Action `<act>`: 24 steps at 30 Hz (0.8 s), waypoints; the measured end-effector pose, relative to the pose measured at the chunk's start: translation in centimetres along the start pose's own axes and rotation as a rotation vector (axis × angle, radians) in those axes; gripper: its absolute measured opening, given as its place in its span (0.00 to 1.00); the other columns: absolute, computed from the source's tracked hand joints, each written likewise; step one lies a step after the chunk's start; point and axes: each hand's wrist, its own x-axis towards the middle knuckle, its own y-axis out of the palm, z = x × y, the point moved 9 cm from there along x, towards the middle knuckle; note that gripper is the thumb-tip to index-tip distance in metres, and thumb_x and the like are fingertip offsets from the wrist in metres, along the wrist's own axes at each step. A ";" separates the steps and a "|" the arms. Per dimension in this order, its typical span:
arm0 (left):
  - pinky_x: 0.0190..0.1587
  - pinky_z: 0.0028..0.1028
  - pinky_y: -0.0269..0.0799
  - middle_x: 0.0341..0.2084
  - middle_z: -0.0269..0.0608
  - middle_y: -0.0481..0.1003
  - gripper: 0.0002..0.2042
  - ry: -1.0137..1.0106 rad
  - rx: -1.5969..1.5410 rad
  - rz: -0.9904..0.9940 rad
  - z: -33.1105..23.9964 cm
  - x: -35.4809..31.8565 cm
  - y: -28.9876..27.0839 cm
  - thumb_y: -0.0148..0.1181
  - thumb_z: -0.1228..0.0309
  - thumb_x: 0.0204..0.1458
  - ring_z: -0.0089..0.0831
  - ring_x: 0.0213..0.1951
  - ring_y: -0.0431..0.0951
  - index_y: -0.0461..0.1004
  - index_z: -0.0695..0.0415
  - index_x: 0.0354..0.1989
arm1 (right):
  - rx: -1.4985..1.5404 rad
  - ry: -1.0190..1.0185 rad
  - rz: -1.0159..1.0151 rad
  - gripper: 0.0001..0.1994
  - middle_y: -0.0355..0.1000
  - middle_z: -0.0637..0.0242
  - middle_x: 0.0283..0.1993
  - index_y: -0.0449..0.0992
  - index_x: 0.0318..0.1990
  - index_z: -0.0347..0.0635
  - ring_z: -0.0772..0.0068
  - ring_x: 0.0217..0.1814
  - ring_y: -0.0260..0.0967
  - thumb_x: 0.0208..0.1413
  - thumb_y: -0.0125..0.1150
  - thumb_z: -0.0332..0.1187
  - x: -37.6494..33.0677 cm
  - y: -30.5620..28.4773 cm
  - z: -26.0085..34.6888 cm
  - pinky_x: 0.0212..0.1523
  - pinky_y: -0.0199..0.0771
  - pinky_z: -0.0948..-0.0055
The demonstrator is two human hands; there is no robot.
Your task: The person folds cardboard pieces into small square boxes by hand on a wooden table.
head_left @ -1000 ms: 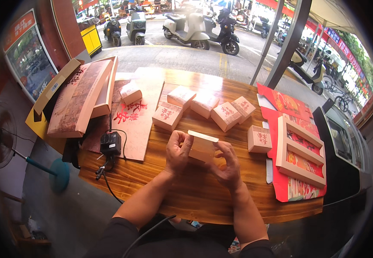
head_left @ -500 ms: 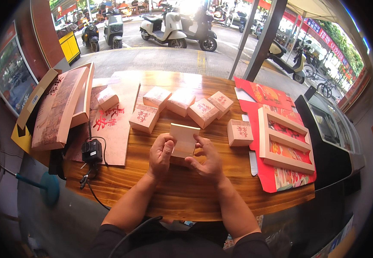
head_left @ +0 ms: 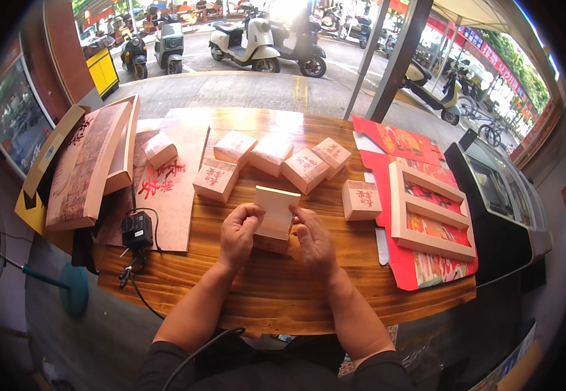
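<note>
A small pinkish cardboard box point(head_left: 274, 218) is near the middle of the wooden table, its pale flap raised and the box body below. My left hand point(head_left: 239, 236) is closed on the flap's left edge, thumb and bent fingers together. On the other side, my right hand point(head_left: 313, 241) pinches the flap's right edge between the fingertips, with the thumb beside it. Beyond my hands stand several closed boxes of the same kind with red characters, among them one box point(head_left: 216, 180) at the left and another box point(head_left: 305, 171) in the centre. A single box point(head_left: 362, 201) sits to the right.
At right, a cardboard frame point(head_left: 398, 215) with slots lies on a red printed sheet point(head_left: 405, 277). A larger opened carton point(head_left: 77, 179) and flat printed board point(head_left: 182, 225) are at left, with a black adapter point(head_left: 137, 229) and cord. Scooters point(head_left: 247, 45) stand outside.
The right fingers have shifted up along the flap's right edge and the thumb has drawn in. More of the box body shows under the flap. The view has shifted slightly.
</note>
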 end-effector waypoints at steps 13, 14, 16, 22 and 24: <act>0.55 0.27 0.68 0.49 0.40 0.74 0.26 -0.106 -0.238 0.087 -0.4 -0.1 1.5 0.50 0.78 0.57 0.26 0.51 0.73 0.57 0.59 0.67 | 0.093 0.080 -0.116 0.28 0.74 0.63 0.49 0.62 0.66 0.43 0.72 0.47 0.72 0.58 0.64 0.27 -0.3 -0.3 -0.8 0.42 0.77 0.74; 0.56 0.27 0.68 0.49 0.41 0.74 0.25 -0.125 -0.272 0.078 -0.3 -0.1 1.5 0.49 0.78 0.57 0.26 0.51 0.73 0.59 0.60 0.65 | 0.109 0.090 -0.112 0.29 0.73 0.63 0.50 0.61 0.67 0.43 0.73 0.48 0.71 0.58 0.64 0.26 -0.2 -0.2 -0.5 0.44 0.76 0.74; 0.56 0.27 0.68 0.50 0.41 0.74 0.23 -0.164 -0.338 0.062 -0.1 0.0 1.2 0.49 0.78 0.57 0.26 0.51 0.73 0.62 0.61 0.63 | 0.142 0.108 -0.103 0.31 0.71 0.65 0.51 0.57 0.68 0.41 0.74 0.50 0.70 0.59 0.64 0.25 -0.1 0.0 0.1 0.47 0.75 0.74; 0.56 0.31 0.71 0.50 0.46 0.74 0.11 -0.178 -0.509 0.110 1.0 0.2 0.8 0.47 0.79 0.59 0.30 0.50 0.75 0.72 0.61 0.49 | 0.082 0.067 -0.094 0.22 0.72 0.66 0.51 0.69 0.60 0.43 0.74 0.50 0.70 0.59 0.62 0.22 0.1 -0.2 0.9 0.45 0.74 0.76; 0.56 0.32 0.72 0.50 0.47 0.74 0.10 -0.139 -0.491 0.091 1.0 0.2 0.5 0.47 0.79 0.59 0.31 0.50 0.75 0.73 0.59 0.45 | 0.064 0.028 -0.084 0.18 0.71 0.65 0.52 0.73 0.56 0.42 0.74 0.50 0.70 0.58 0.60 0.20 0.2 -0.2 1.1 0.44 0.73 0.77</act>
